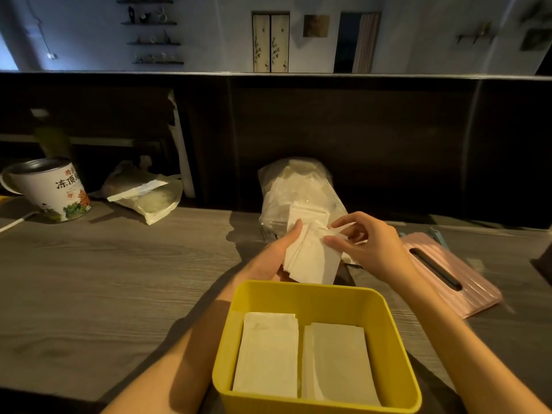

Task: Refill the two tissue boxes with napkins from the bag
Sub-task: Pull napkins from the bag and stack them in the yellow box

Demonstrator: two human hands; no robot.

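Head view, left hand (276, 252) gripping napkin stack (310, 258) above yellow box (385, 324), right hand (370, 246) pinching top napkin.

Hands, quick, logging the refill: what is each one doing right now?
Left hand: holds the white paper napkin stack from below, thumb on top.
Right hand: pinches the top napkin's edge.

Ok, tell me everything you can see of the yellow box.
The yellow box is an open-topped, rounded-corner tub, seemingly smooth plastic, with no lid on it. It stands upright on the wooden table, nearest the camera, between the person's forearms. Inside, two stacks of white napkins lie flat side by side, well below the rim. Neither hand touches it: both hold a napkin bundle just beyond its far wall.
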